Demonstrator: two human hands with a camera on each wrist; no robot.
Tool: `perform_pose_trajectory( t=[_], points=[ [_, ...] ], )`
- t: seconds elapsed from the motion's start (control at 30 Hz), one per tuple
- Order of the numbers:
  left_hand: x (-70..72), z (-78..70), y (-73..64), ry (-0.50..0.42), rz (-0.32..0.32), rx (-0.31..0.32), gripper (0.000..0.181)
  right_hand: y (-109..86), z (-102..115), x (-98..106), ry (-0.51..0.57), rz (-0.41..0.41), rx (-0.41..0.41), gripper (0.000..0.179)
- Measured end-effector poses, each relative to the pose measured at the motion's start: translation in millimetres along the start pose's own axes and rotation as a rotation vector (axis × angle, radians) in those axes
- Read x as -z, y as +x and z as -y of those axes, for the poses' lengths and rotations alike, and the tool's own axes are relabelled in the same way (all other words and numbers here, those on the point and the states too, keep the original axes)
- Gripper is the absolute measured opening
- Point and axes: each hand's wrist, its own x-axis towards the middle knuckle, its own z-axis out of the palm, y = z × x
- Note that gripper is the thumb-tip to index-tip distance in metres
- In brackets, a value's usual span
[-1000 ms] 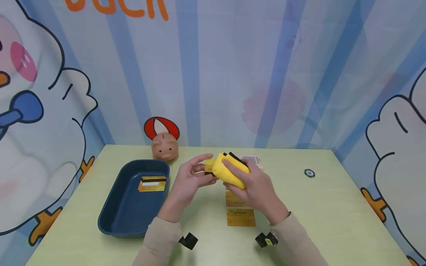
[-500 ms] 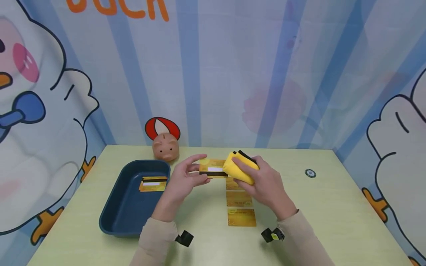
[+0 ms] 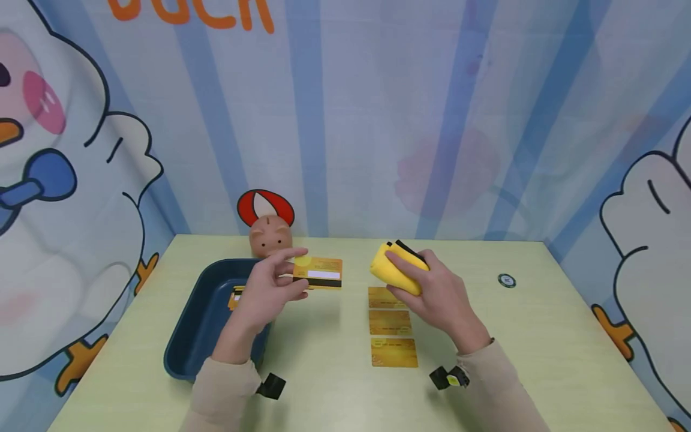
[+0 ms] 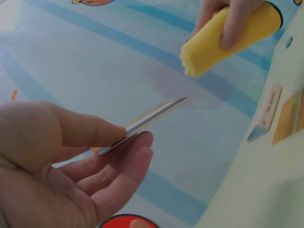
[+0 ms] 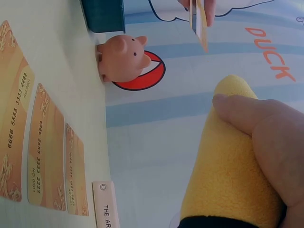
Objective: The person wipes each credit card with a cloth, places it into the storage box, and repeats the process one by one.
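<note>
My left hand (image 3: 267, 297) pinches a gold bank card (image 3: 326, 265) between thumb and fingers, its magnetic stripe and white strip facing the head camera. The card is held up off the table, near the right side of the blue tray (image 3: 186, 327). My right hand (image 3: 445, 297) grips a folded yellow cloth (image 3: 396, 275) with a black edge, apart from the card. In the left wrist view the cloth's (image 4: 209, 50) rounded end points toward the card (image 4: 152, 118). Below the right hand, three gold cards (image 3: 393, 353) lie in a column on the table.
Inside the tray, other cards (image 3: 235, 298) are mostly covered by my left hand. A pink piggy bank (image 3: 269, 234) stands behind it. A dark poker chip (image 3: 507, 281) lies far right. The right wrist view shows a small lettered block (image 5: 104, 202) beyond the cards.
The card has come away from the cloth and moved left with my left hand, toward the tray. My right hand has shifted slightly right with the cloth, uncovering the three cards.
</note>
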Motion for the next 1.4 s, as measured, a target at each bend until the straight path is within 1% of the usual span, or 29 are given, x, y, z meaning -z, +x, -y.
perform_pose_trajectory(
  t=[0.2,0.33,0.43,0.5,0.67,0.73,0.87,1.0,1.1,1.17,1.4],
  points=[
    [38.7,-11.6,-7.8,0.170,-0.018,-0.005,0.056,1.5,2,2,0.008,-0.008,-0.002,0.067],
    [65.5,-13.1,-10.8,0.283,-0.041,0.034,0.055,0.9,3,2,0.009,-0.004,-0.005,0.066],
    [82.3,-10.3,-10.8,0.365,-0.049,0.079,0.056,-0.3,3,2,0.012,-0.005,-0.001,0.067],
    [91.1,-7.2,-10.1,0.409,-0.045,0.106,0.056,-0.9,2,1,0.013,-0.010,0.003,0.068],
    [108.2,3.7,-9.7,0.505,-0.014,0.155,0.055,-1.7,1,-1,0.007,-0.018,0.010,0.068],
    [114.2,8.6,-10.1,0.534,0.000,0.184,0.055,-2.0,1,-1,0.005,-0.018,0.012,0.067],
    [122.6,19.5,-11.1,0.563,0.033,0.271,0.054,-2.2,2,-2,0.009,-0.013,0.010,0.067],
    [124.7,30.7,-11.6,0.564,0.088,0.341,0.052,-1.4,3,0,0.008,-0.010,0.012,0.066],
    [123.5,37.0,-12.0,0.549,0.133,0.372,0.052,-0.2,3,1,0.006,-0.008,0.019,0.066],
    [122.4,40.0,-12.5,0.536,0.145,0.388,0.053,0.3,4,1,0.007,-0.007,0.024,0.066],
    [118.5,47.7,-11.2,0.537,0.159,0.411,0.057,0.6,7,3,0.014,-0.001,0.021,0.064]
  ],
)
